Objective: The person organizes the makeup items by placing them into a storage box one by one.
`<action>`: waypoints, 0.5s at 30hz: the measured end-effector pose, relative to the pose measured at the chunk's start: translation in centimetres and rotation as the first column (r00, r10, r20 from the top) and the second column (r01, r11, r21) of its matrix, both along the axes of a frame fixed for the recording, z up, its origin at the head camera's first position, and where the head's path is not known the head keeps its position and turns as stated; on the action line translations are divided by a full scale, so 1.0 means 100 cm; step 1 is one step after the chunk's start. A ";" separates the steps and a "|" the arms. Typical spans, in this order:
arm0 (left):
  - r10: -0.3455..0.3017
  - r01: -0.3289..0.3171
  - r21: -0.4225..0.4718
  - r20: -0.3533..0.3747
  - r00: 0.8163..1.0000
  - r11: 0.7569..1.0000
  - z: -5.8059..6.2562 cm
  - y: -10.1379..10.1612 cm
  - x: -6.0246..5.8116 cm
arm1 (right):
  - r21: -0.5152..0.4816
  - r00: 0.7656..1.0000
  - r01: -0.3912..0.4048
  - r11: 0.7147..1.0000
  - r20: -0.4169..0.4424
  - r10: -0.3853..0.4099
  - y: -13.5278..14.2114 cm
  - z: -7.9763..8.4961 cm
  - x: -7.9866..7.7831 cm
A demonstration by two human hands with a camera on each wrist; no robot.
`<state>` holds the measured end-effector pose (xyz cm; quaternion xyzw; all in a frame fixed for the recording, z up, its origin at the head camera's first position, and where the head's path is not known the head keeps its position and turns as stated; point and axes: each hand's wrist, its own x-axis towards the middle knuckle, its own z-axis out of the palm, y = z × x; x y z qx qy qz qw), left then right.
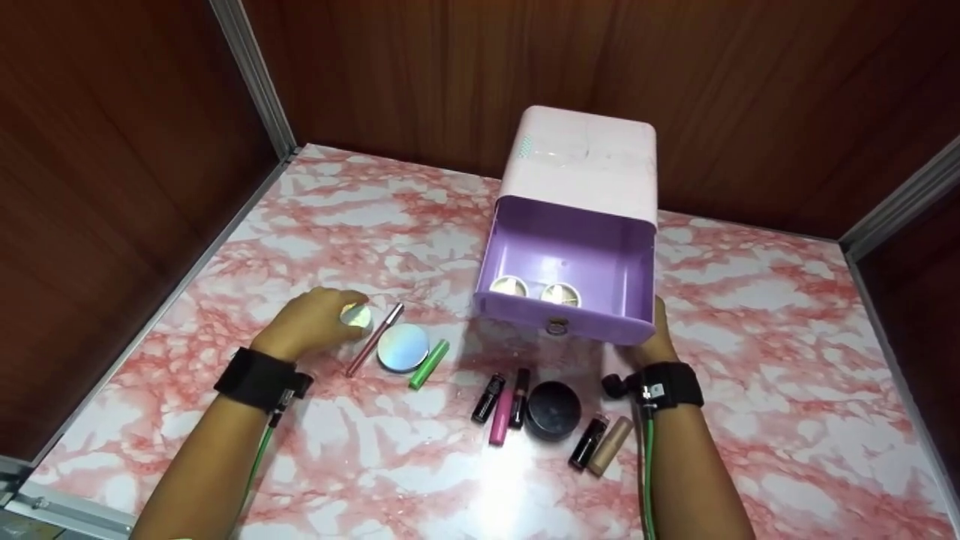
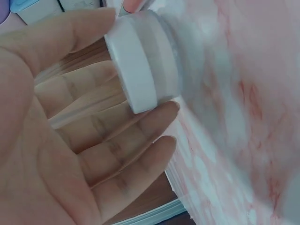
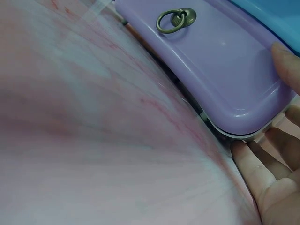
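My left hand [image 1: 319, 319] pinches a small round jar [image 2: 150, 61] with a white lid and a clear body. The thumb is on one side and fingers on the other, just left of a thin dark-red pencil-like stick [image 1: 375, 341]. My right hand [image 3: 267, 173] touches the right side of a pale pink drawer box [image 1: 585, 161], its thumb at the purple drawer front. Most of this hand is hidden behind the box in the head view. The upper purple drawer [image 1: 637, 289] is pulled out and holds two small round jars [image 1: 561, 295] near its front.
A shiny round compact [image 1: 403, 347] and a green tube [image 1: 430, 364] lie near my left hand. Before the box lie a pink tube [image 1: 502, 416], a round black case [image 1: 553, 410], several dark tubes [image 1: 488, 397] and a tan tube [image 1: 611, 446]. Brown panels [image 1: 450, 82] enclose the table.
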<state>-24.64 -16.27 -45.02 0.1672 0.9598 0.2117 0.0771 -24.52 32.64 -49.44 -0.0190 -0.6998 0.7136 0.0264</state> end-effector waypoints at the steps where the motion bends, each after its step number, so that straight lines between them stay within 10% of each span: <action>1: 0.001 -0.001 0.002 -0.010 1.000 1.000 0.001 0.001 -0.001 | 0.008 1.000 0.004 1.000 0.013 -0.004 0.001 0.001 0.001; 15: 0.033 -0.032 -0.029 0.023 0.999 0.999 -0.004 0.003 -0.003 | -0.229 0.986 -0.121 0.966 -0.143 0.090 0.001 -0.008 -0.015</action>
